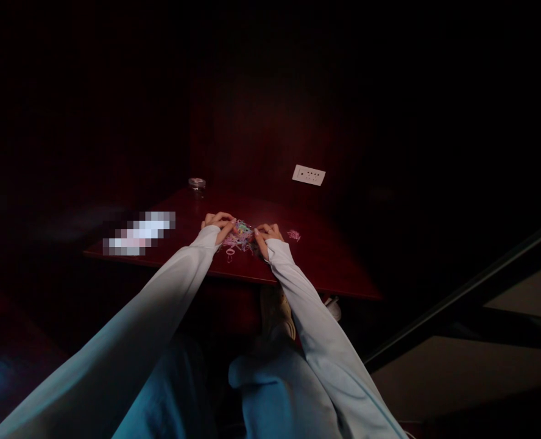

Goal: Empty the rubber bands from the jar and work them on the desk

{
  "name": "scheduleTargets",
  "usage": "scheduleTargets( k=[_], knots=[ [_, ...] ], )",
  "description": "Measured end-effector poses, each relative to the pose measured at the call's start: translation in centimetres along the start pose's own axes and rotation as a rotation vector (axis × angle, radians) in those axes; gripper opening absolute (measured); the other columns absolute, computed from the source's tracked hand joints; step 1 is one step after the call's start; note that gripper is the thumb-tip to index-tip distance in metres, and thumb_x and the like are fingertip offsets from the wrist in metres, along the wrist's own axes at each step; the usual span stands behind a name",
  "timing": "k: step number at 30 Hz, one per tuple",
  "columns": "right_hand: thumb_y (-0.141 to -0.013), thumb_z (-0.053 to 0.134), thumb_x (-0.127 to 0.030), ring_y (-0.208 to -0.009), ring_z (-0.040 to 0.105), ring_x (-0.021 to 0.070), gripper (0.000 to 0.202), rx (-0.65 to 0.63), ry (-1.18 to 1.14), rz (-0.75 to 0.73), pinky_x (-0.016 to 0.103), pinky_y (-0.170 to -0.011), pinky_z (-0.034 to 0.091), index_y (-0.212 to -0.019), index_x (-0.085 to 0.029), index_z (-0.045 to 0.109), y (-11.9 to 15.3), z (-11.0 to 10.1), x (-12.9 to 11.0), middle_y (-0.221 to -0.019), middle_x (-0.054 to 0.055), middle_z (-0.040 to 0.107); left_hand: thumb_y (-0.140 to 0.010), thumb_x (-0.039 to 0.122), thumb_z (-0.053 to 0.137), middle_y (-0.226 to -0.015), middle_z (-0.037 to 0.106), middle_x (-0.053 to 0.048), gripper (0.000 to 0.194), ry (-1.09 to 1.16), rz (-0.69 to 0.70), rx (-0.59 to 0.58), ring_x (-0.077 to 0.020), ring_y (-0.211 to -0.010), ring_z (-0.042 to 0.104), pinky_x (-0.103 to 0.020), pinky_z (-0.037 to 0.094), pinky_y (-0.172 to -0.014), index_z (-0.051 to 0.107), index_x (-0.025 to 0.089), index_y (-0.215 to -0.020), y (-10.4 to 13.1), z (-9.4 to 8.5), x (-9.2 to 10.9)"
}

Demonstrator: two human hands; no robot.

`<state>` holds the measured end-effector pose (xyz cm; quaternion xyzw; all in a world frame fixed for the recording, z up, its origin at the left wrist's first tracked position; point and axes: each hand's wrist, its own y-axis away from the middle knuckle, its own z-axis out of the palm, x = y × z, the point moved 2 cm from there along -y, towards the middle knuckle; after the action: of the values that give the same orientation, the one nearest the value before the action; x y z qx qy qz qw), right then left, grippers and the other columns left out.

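Pale-sleeved arms reached out to the dark red wooden worktop (325,262); left hand (219,223) and right hand (267,235) were closed around a heap of pastel rubber bands (242,234) mid-worktop, still mostly unsorted. Few strays (293,235) lay rightward, small clear jar (197,185) at far edge.

Two arms in pale long sleeves reach forward over the dark red table (325,262) — left hand (219,224) and right hand (267,235) near its centre, fingers curled, close together.

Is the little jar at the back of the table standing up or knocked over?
Standing up. The jar sits upright on the table, its lid on top, behind the hands.
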<state>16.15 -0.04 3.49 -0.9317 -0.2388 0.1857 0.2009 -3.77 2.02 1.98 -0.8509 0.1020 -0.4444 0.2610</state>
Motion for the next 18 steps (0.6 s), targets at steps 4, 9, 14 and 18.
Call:
scheduleTargets(
  k=[4,9,14,18],
  knots=[
    [-0.109,0.033,-0.041,-0.112,0.046,0.0219,0.047,0.010,0.001,-0.021,0.034,-0.099,0.041,-0.111,-0.026,0.078,0.08,-0.13,0.07,-0.118,0.005,0.068,-0.094,0.056,0.050,-0.116,0.073,-0.001,0.047,-0.003,0.055,-0.013,-0.0319,-0.114,0.046,-0.051,0.029,-0.107,0.078,0.031,-0.065,0.14,0.28,-0.09],
    [-0.109,0.029,-0.041,-0.112,0.046,0.0222,0.050,-0.029,-0.020,-0.023,0.036,-0.100,0.041,-0.114,-0.030,0.078,-0.15,0.58,0.46,-0.122,0.004,0.067,-0.092,0.057,0.052,-0.117,0.073,0.000,0.046,-0.038,0.072,-0.050,-0.0319,-0.111,0.046,-0.051,0.031,-0.105,0.078,0.032,-0.064,0.28,0.55,-0.16],
    [-0.109,0.029,-0.042,-0.111,0.046,0.0220,0.054,0.013,-0.023,-0.008,0.036,-0.101,0.041,-0.103,-0.028,0.081,-0.14,0.59,0.60,-0.120,0.004,0.068,-0.092,0.056,0.054,-0.115,0.074,-0.001,0.046,-0.049,0.063,-0.054,-0.0323,-0.111,0.047,-0.052,0.031,-0.104,0.076,0.031,-0.061,0.11,0.70,-0.46],
    [-0.109,0.033,-0.038,-0.109,0.047,0.0222,0.049,0.037,-0.014,-0.020,0.036,-0.098,0.042,-0.102,-0.025,0.079,0.05,0.19,0.29,-0.114,0.005,0.069,-0.091,0.060,0.053,-0.112,0.074,-0.003,0.050,-0.044,0.063,-0.042,-0.0325,-0.110,0.047,-0.053,0.030,-0.104,0.076,0.030,-0.059,0.01,0.79,-0.60]
  ],
)
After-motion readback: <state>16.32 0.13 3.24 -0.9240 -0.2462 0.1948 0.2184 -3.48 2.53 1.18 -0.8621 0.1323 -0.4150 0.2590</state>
